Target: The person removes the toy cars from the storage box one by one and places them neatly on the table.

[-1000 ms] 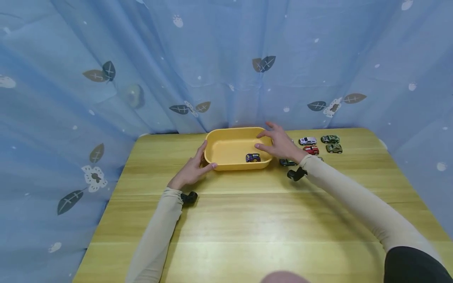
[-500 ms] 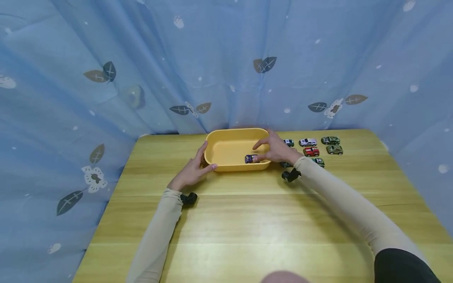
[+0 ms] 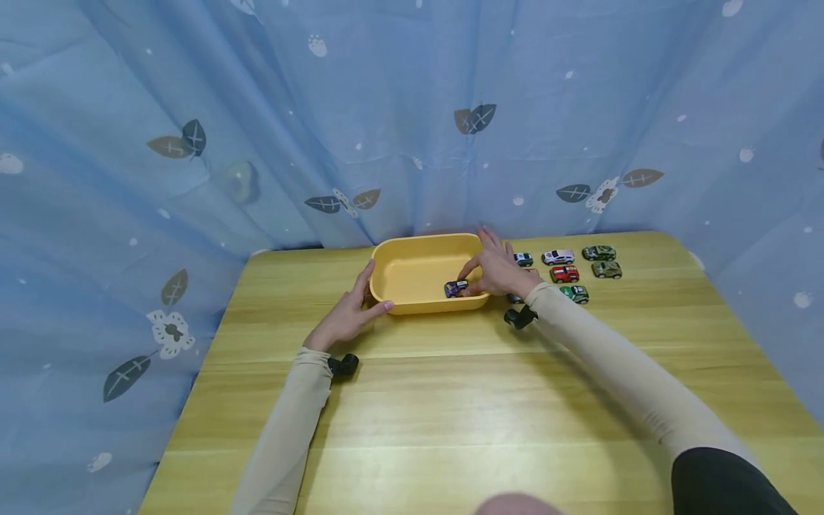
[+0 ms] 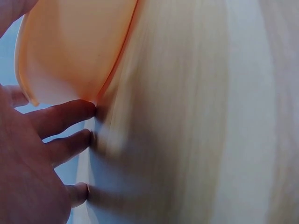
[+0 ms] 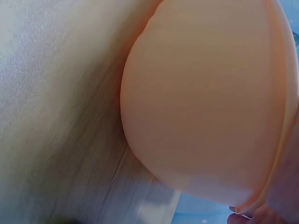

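A yellow plastic tub (image 3: 418, 308) sits at the back of the wooden table. My left hand (image 3: 345, 315) grips its left front corner, thumb on the front rim and fingers along the side; in the left wrist view, fingertips (image 4: 86, 109) reach down to the table beside the tub wall. Inside the tub, near its front right, is a purple toy car (image 3: 455, 288), slightly tilted. My right hand (image 3: 498, 270) reaches over the right end and pinches this car between thumb and index finger. The right wrist view shows mostly the tub's outer wall (image 5: 201, 102), with the car hidden.
Several toy cars stand right of the tub: a white one (image 3: 558, 257), a red one (image 3: 564, 274), a green one (image 3: 575, 293) and camouflage ones (image 3: 599, 252). My right hand and sleeve partly cover others. A blue curtain (image 3: 412, 129) hangs behind the table.
My right hand has lowered from above the tub's right side to the purple car and now pinches it. The car has turned and tilted slightly. My left hand stays on the tub.
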{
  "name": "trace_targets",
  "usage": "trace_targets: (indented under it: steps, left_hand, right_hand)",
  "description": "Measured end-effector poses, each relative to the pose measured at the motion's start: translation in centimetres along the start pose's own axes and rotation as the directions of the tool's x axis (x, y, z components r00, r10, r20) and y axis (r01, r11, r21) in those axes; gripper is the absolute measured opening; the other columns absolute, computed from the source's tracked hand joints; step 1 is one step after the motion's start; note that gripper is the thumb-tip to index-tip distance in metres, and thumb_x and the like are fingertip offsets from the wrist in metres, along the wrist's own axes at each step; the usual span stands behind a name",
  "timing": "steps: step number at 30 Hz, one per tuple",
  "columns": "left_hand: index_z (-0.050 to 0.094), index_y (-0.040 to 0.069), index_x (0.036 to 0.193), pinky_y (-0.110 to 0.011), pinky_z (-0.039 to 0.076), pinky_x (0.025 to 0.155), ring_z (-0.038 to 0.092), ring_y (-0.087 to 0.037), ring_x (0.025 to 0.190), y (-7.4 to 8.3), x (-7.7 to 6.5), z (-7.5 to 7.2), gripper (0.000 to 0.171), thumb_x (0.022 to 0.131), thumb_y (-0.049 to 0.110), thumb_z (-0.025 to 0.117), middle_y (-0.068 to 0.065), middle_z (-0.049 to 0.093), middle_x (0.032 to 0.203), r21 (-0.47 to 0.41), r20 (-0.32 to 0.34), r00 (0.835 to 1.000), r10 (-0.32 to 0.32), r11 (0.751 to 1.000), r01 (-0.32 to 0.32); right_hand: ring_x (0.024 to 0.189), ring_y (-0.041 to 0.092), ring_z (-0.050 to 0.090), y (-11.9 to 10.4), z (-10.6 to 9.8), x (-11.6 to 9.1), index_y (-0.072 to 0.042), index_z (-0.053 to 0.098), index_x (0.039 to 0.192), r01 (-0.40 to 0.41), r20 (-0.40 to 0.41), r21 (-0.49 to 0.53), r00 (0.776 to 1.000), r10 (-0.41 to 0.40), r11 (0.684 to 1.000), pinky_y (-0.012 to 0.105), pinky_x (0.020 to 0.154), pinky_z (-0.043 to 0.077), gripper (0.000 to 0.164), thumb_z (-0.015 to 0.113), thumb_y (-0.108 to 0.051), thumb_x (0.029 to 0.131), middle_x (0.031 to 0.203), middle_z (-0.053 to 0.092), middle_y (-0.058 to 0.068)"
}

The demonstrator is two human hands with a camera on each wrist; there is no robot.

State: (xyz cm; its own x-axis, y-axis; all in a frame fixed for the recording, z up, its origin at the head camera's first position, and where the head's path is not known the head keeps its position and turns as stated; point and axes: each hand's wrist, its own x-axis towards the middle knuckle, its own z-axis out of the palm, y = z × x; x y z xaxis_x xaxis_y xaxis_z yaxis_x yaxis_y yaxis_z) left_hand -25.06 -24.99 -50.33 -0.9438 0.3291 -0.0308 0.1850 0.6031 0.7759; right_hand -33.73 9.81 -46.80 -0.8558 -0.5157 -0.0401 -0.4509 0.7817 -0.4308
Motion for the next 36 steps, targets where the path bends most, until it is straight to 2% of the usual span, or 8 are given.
trace_targets:
  steps: [5,9,14,19,23,28,31,36]
  left_hand:
    - [-0.008,0.034,0.171,-0.057,0.021,0.131,0.025,-0.033,0.162,0.1,-0.1,0.0,0.102,0.102,0.059,0.063,-0.016,0.023,0.175,0.018,-0.007,1.000,-0.010,1.000,0.010]
    - [-0.008,0.034,0.171,-0.057,0.021,0.131,0.026,-0.033,0.162,0.1,-0.1,0.1,0.102,0.103,0.058,0.064,-0.017,0.025,0.174,0.015,-0.005,1.000,-0.007,1.000,0.007]
    - [-0.007,0.032,0.172,-0.057,0.020,0.131,0.027,-0.033,0.161,-0.1,-0.1,0.2,0.102,0.103,0.057,0.063,-0.018,0.028,0.173,0.009,-0.004,1.000,-0.001,1.000,0.001]
    - [-0.007,0.033,0.172,-0.060,0.017,0.131,0.024,-0.035,0.162,0.0,-0.1,0.1,0.101,0.103,0.060,0.062,-0.017,0.026,0.174,0.024,-0.007,1.000,-0.007,1.000,0.008]
    - [-0.008,0.033,0.172,-0.059,0.017,0.131,0.022,-0.035,0.162,0.2,-0.1,-0.1,0.100,0.104,0.058,0.062,-0.017,0.026,0.174,0.026,-0.008,1.000,-0.001,1.000,0.002]
    - [-0.008,0.033,0.172,-0.059,0.018,0.131,0.023,-0.036,0.162,0.3,-0.1,-0.1,0.101,0.103,0.059,0.062,-0.017,0.024,0.175,0.027,-0.005,1.000,-0.009,1.000,0.009]
    - [-0.008,0.034,0.171,-0.060,0.017,0.131,0.022,-0.036,0.162,0.3,-0.2,0.0,0.102,0.103,0.060,0.062,-0.017,0.024,0.175,0.026,-0.001,1.000,-0.020,0.999,0.020]
    - [-0.009,0.035,0.171,-0.065,0.003,0.131,0.019,-0.038,0.163,0.3,-0.2,0.0,0.099,0.104,0.060,0.060,-0.014,0.026,0.175,0.052,-0.008,1.000,-0.024,0.998,0.025]
  right_hand:
    - [0.164,0.046,-0.003,-0.1,0.1,0.0,-0.024,0.087,0.106,0.020,-0.014,-0.030,1.000,-0.021,0.999,0.078,0.125,0.004,0.026,0.094,-0.032,0.082,0.177,0.001,0.026]
    - [0.163,0.046,0.005,-0.3,0.3,-0.2,-0.024,0.086,0.110,0.080,-0.064,-0.094,0.994,-0.086,0.992,0.080,0.122,0.007,0.027,0.092,-0.031,0.085,0.177,0.011,0.023]
    - [0.154,0.042,0.032,-0.1,0.6,-0.6,-0.022,0.083,0.118,0.176,-0.146,-0.174,0.969,-0.202,0.969,0.078,0.118,0.016,0.030,0.088,-0.029,0.089,0.166,0.044,0.016]
    - [0.127,0.032,0.055,0.4,0.1,-0.8,-0.019,0.080,0.126,0.218,-0.225,-0.178,0.940,-0.255,0.960,0.073,0.110,0.030,0.033,0.084,-0.027,0.094,0.130,0.076,0.006]
    - [0.115,0.030,0.059,0.7,-1.2,-1.0,-0.017,0.081,0.125,0.256,-0.309,-0.166,0.904,-0.296,0.953,0.070,0.103,0.035,0.033,0.085,-0.026,0.093,0.115,0.081,0.005]
    - [0.110,0.031,0.060,1.6,-3.0,-2.1,-0.014,0.081,0.122,0.296,-0.384,-0.128,0.865,-0.322,0.947,0.066,0.099,0.036,0.033,0.086,-0.020,0.091,0.114,0.081,0.009]
    - [0.109,0.032,0.060,2.3,-4.1,-3.0,-0.013,0.080,0.124,0.300,-0.392,-0.108,0.863,-0.318,0.948,0.065,0.098,0.036,0.035,0.087,-0.018,0.090,0.113,0.081,0.009]
    - [0.109,0.031,0.058,3.8,-5.9,-4.9,-0.013,0.079,0.127,0.267,-0.382,-0.074,0.882,-0.274,0.961,0.062,0.095,0.037,0.037,0.086,-0.014,0.090,0.112,0.081,0.009]
